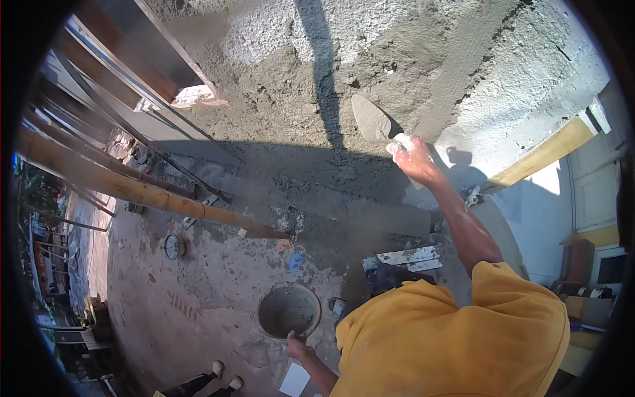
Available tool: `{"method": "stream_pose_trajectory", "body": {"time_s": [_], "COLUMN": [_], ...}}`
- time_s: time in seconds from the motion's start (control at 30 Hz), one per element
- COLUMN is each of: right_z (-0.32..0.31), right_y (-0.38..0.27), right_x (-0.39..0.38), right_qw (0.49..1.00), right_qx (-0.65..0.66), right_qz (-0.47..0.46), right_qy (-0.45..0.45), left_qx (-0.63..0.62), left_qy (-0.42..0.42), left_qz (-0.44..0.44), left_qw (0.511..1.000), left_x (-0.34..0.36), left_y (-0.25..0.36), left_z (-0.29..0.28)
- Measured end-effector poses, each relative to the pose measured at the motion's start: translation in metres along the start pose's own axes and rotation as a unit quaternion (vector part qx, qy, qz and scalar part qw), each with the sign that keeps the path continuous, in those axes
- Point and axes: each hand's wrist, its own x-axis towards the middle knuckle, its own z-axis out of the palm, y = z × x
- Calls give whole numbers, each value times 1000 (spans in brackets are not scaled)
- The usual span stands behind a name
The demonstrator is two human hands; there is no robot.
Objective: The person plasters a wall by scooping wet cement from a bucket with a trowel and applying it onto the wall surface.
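While the fisheye bends every edge toward the rim, the head view shows a person in a yellow shirt seen from above, whose shoulders and back hide most of the floor on the near right. Right hand is raised to the far wall, its fingers wrapped tight around the handle of a plastering trowel; the handle itself is lost inside the fist, and only the grey blade shows, lying against the wet cement render. Left hand is low at the near edge, touching the rim of a round mortar pan; whether its fingers grip or merely rest there cannot be told, since the hand is small and partly cut off by the shirt. Inside the pan lies a dull grey residue of mortar, shaded and hard to judge for depth. Bamboo pole slants across the left, above the dusty concrete floor.
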Motion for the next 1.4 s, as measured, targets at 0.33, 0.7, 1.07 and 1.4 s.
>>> {"method": "stream_pose_trajectory", "body": {"time_s": [0.33,0.7,1.07,1.4], "right_z": [23,32,40,49], "right_y": [-41,-51,-63,-64], "right_x": [10,24,19,18], "right_qw": [994,996,995,985], "right_qx": [37,-16,-35,-52], "right_qz": [98,85,92,159], "right_qy": [1,11,11,52], "left_qx": [49,33,8,6], "left_qy": [-107,-48,37,5], "left_qz": [160,86,35,30], "left_qw": [980,995,999,1000], "left_x": [-57,-16,-1,12], "left_y": [73,10,-14,-6], "left_z": [77,-3,-64,-70]}}
